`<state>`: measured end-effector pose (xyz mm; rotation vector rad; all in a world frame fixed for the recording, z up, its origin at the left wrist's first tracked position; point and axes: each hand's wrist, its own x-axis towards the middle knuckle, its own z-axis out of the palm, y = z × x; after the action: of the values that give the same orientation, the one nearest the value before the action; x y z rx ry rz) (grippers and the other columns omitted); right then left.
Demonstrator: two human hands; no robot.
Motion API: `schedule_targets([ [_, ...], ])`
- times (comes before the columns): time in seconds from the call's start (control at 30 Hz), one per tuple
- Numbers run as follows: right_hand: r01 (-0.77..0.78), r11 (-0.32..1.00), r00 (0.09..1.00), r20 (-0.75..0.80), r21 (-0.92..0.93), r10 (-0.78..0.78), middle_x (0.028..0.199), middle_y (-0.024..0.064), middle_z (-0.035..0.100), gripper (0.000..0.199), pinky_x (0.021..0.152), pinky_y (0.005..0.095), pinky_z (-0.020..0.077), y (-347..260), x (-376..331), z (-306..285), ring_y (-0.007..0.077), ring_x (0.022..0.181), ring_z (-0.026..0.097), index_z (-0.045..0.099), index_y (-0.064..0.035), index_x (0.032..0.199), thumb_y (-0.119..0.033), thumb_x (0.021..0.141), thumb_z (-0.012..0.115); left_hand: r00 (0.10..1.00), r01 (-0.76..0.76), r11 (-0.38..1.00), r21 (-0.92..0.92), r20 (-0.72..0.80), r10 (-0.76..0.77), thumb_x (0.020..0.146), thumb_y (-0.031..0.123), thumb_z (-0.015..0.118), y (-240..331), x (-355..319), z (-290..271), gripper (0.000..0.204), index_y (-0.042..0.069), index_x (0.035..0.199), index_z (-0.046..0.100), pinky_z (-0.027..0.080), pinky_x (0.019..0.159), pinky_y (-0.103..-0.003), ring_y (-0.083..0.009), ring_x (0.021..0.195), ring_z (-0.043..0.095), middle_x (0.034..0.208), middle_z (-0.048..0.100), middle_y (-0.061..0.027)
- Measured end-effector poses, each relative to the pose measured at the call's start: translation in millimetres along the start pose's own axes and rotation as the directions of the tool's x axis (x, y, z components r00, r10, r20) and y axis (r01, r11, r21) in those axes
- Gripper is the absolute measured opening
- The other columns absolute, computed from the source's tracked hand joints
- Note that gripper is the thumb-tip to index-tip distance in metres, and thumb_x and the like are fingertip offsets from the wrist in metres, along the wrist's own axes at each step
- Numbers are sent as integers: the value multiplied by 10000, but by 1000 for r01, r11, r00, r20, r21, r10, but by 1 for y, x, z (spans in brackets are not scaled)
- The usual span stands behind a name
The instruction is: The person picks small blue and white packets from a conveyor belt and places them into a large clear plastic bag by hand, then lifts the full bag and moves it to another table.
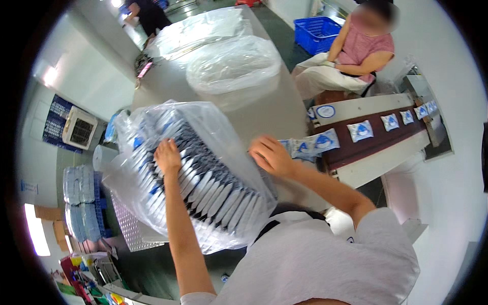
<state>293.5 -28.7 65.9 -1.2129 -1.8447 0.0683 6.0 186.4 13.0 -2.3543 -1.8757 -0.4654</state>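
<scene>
Grey shirt [325, 259] lies nearest; ahead, packets [213, 193] stand in rows inside a clear bag [218, 119], the rows slanting from upper left to lower right. Left hand [168, 156] rests on them, fingers extended. Right hand [272, 155], fingers curled, contents unclear, is nearer the loose packets [325, 141] just rightward, by the belt [356, 153].

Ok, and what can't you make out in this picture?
All in the head view:
Left hand: its underside is hidden by its own back, so any grip is unclear.
Right hand: its palm is hidden behind its curled fingers.
Clear bag: its bottom is hidden under the stacked packets.
Far person: head cut off by the top edge.
Farthest belt packets: markings too small.
</scene>
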Motion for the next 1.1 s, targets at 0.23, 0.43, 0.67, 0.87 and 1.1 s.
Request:
schedule_targets([
  [0.23,-483,692,532,448,-536,718,867,153,589,263,762,430,454,14,-341,7,350,883,563,602,-40,875,-287,850,513,996,-93,996,-16,0,93,954,400,322,-2,-6,10,471,37,1231,438,287,990,-449,-327,1148,435,1187,509,-175],
  [0.43,-627,718,395,671,-302,627,825,136,612,216,731,419,467,54,-330,11,319,799,591,618,-63,847,-262,816,539,986,-129,976,-177,85,146,968,434,237,-16,-26,10,574,97,1430,193,97,1089,-436,-285,1366,149,1468,211,-133],
  [0.67,-567,780,681,382,-266,625,1047,162,580,203,869,397,422,169,-179,-143,320,1005,532,592,-81,1020,-150,859,488,988,-68,988,-136,131,86,971,436,233,-1,-41,-12,569,115,1438,186,85,1098,-400,-273,1379,119,1486,177,-118],
  [0.87,-215,325,415,215,-921,884,1137,38,565,437,831,560,402,285,-249,-267,237,1175,447,540,-167,1125,-190,716,690,985,-160,985,-69,57,164,984,366,251,-2,-39,-9,526,86,1427,207,130,1091,-403,-294,1364,168,1472,206,-139],
  [1.1,-424,820,119,873,-385,472,950,114,637,421,764,353,445,288,-141,-202,269,882,596,657,-5,829,-364,636,760,987,-72,990,-120,136,88,975,393,255,10,-43,-26,573,33,1416,189,126,1098,-433,-363,1349,159,1460,187,-203],
])
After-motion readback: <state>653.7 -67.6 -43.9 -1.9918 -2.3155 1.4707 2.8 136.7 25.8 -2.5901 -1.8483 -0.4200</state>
